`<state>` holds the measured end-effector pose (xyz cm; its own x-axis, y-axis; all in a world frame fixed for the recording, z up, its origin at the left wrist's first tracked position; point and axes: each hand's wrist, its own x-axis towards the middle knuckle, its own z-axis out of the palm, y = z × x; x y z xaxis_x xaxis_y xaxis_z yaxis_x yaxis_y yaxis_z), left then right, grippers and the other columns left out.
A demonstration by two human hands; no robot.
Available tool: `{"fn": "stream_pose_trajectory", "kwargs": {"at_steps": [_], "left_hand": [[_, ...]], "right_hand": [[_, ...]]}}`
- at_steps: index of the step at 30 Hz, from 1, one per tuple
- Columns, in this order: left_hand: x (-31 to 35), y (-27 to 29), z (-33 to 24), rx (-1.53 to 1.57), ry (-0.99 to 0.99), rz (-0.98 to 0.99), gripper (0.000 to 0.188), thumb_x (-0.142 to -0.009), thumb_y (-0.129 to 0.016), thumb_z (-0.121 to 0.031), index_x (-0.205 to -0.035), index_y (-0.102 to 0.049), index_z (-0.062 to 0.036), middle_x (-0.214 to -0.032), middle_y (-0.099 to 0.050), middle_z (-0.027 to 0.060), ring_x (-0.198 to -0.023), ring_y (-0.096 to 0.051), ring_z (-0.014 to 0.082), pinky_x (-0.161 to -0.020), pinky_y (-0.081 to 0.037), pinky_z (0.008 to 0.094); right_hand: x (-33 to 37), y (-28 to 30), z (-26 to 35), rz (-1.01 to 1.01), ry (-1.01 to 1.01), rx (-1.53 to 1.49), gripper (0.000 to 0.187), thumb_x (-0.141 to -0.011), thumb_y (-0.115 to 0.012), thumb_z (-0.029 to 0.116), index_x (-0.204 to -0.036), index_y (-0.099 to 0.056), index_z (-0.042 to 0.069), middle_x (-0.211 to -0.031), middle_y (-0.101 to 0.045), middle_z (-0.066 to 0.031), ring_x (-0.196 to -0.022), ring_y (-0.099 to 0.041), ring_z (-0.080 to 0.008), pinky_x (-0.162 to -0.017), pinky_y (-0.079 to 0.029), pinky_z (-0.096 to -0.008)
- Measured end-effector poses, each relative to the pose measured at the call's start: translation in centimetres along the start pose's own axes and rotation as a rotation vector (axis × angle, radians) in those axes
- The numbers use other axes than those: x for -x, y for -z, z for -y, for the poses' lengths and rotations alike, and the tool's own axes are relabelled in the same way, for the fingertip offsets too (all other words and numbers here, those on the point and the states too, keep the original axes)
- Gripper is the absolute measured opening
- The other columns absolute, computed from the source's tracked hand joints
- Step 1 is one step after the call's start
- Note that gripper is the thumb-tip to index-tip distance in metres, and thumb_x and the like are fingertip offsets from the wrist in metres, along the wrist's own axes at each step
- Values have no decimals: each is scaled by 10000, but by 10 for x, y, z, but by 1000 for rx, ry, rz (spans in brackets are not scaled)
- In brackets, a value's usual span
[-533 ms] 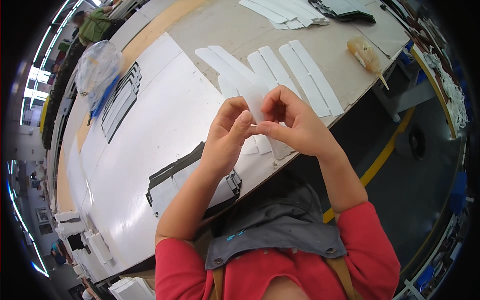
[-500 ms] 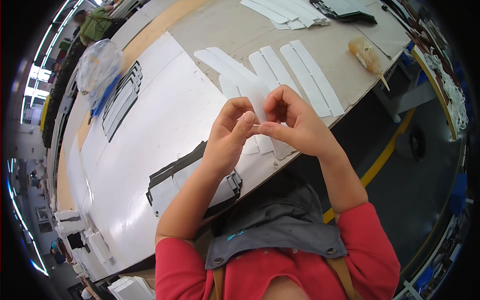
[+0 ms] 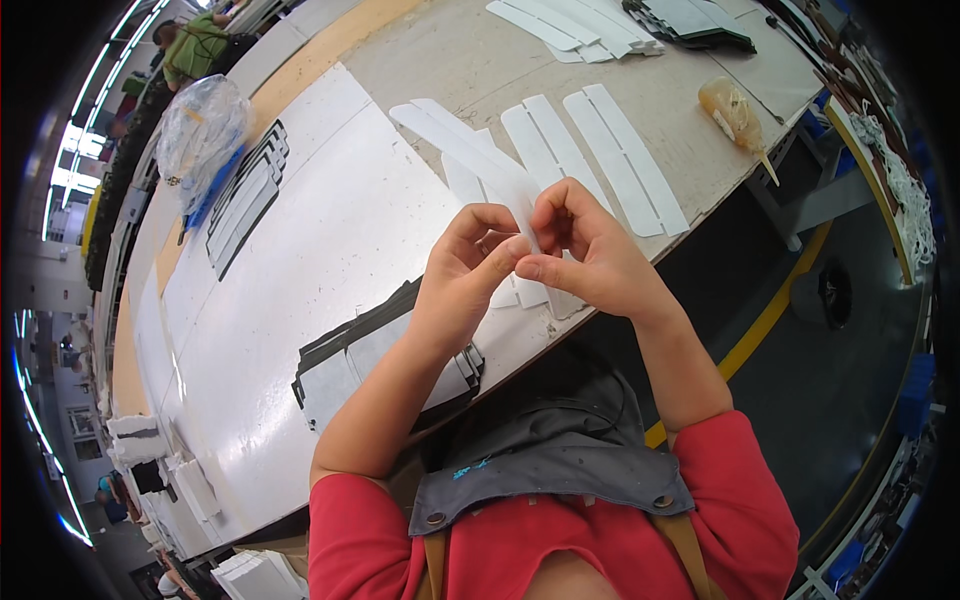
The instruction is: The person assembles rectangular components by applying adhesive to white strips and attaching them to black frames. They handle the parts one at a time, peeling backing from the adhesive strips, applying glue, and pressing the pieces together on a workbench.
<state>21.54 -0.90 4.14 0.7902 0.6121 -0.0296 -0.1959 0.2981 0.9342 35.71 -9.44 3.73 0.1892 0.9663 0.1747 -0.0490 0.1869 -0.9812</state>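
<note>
Between my hands is a long white strip [image 3: 465, 141], thin and folded along its length, tilted up over the table. My left hand [image 3: 475, 262] pinches its near part with thumb and fingers. From the other side my right hand [image 3: 585, 250] grips the same strip, its thumb tip close to my left thumb. Behind the hands, similar white strips with a slit line down the middle lie flat: one pair [image 3: 555, 145] just beyond my right hand and another [image 3: 628, 160] to its right. More white pieces lie partly hidden under my hands.
Dark-edged white panels [image 3: 340, 385] are stacked beside my left forearm; another such stack [image 3: 247, 205] lies far left by a clear plastic bag [image 3: 203, 125]. A yellowish glue bottle [image 3: 733, 115] lies near the table's right edge. More white strips [image 3: 575, 25] lie at the back. A person [image 3: 195, 48] works far left.
My thumbs have shifted slightly along the strip, and the left thumb now lies flatter against it. Both hands still hold the strip; the view has shifted very little.
</note>
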Motion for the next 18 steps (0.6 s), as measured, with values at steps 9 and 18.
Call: {"fn": "stream_pose_trajectory", "kwargs": {"at_steps": [9, 18], "left_hand": [[2, 1, 3, -35, 5, -5, 196, -862, -591, -110, -1004, -498, -11, -892, -543, 28, -857, -519, 95, -774, -430, 247], [-5, 12, 3, -18, 5, -89, 62, -867, -499, -55, -917, -477, -23, -896, -563, 62, -839, -546, 119, -770, -472, 290]], "right_hand": [[1, 0, 2, -9, -27, 11, 331, -757, -714, 180, -926, -455, 60, -782, -469, 1, -686, -451, -66, -612, -397, -198], [-3, 11, -6, -206, -45, -76, 82, -861, -527, 114, -887, -504, 39, -764, -495, 17, -713, -463, -57, -659, -391, -196]]}}
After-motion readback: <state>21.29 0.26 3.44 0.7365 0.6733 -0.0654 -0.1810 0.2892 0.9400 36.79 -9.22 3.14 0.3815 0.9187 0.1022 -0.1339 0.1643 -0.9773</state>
